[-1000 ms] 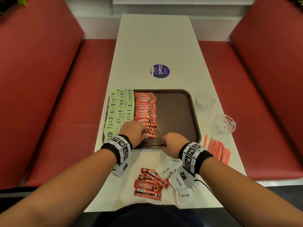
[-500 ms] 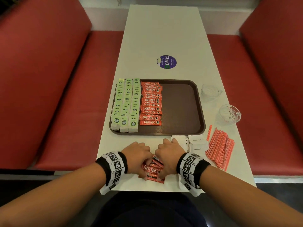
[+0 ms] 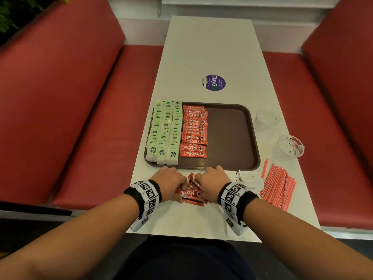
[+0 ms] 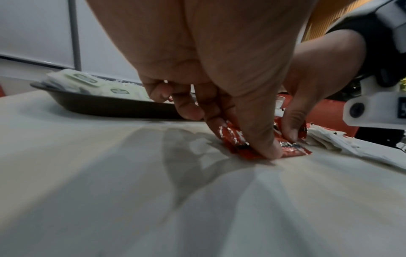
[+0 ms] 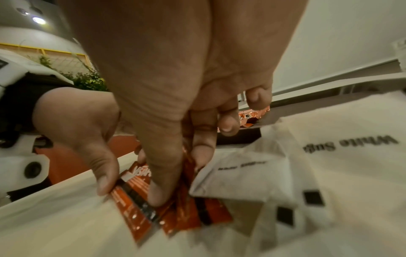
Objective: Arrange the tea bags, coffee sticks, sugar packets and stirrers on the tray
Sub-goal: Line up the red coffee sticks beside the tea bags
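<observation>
A loose pile of red coffee sticks (image 3: pixel 191 194) lies on the white table, just in front of the brown tray (image 3: pixel 232 138). My left hand (image 3: pixel 174 184) and right hand (image 3: pixel 211 181) close in on the pile from either side. In the left wrist view, thumb and fingers pinch the coffee sticks (image 4: pixel 232 137). In the right wrist view, thumb and fingers pinch the coffee sticks (image 5: pixel 189 210) too. Green tea bags (image 3: pixel 165 130) fill the tray's left side in three rows. A column of coffee sticks (image 3: pixel 194 131) lies beside them. White sugar packets (image 3: pixel 250 178) and red stirrers (image 3: pixel 277 184) lie to the right.
Two clear glass cups (image 3: pixel 266 118) (image 3: pixel 289 146) stand right of the tray. A purple round sticker (image 3: pixel 214 82) sits farther up the table. Red bench seats (image 3: pixel 101 118) flank the table on both sides. The table's near edge is close behind my wrists.
Both hands left the tray's near edge and drew back toward me onto the loose coffee sticks, which they now pinch from both sides.
</observation>
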### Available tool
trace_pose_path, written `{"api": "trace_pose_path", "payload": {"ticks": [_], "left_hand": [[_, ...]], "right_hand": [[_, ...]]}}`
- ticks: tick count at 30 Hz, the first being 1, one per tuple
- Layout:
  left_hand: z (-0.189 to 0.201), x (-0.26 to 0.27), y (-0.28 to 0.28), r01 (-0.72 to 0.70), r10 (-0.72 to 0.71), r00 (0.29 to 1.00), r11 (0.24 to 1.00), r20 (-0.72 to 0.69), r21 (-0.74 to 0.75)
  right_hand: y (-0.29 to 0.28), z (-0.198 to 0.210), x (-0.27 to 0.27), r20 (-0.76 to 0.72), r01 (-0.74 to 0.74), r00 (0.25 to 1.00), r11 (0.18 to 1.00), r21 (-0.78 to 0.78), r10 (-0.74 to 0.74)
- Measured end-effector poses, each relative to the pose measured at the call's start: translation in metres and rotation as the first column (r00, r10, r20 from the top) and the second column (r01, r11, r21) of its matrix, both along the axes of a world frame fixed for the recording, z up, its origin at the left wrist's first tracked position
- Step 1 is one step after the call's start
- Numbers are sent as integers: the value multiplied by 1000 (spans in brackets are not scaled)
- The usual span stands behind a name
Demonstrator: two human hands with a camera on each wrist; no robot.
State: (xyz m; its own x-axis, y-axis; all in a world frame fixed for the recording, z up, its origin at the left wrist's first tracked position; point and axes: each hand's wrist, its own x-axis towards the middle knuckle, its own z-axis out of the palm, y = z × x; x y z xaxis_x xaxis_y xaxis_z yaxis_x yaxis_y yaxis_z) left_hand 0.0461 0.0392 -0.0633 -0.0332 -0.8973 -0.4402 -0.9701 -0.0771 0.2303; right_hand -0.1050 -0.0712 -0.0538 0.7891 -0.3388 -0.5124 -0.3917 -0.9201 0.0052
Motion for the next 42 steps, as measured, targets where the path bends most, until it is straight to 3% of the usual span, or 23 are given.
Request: {"api": "trace_pose_path", "payload": {"ticks": [7,13,18,21,25,32,36,42], "left_hand": [[2,15,-7,-85,79,993,994,-91,-64],[17,30,-20,-202,180,974,965,-134,-170],[27,45,-38,-361,328,928,907,-178,-216],[26,44,-54,-388,362,919,899,-154,-202],[14,36,-73,-320,314,947,934,-66,-157],[-4,32,-88,-168,205,963,964,174,-205],[-7,30,-90,-99,140,966,978,220,-184],[-5,31,-96,-128,168,961,974,218,-188]], "right_hand": [[-9,4,6,56,47,997,997,54,-50],[-25,18,7,136,224,956,948,226,-259],[-46,33,-7,238,284,904,915,285,-355],[-54,37,-12,249,321,886,906,276,-390],[-62,38,-13,234,357,870,882,307,-434],[-71,35,-12,210,388,849,842,375,-485],[-73,32,-14,232,371,833,819,438,-502],[-79,29,-13,287,318,831,829,460,-478]]}}
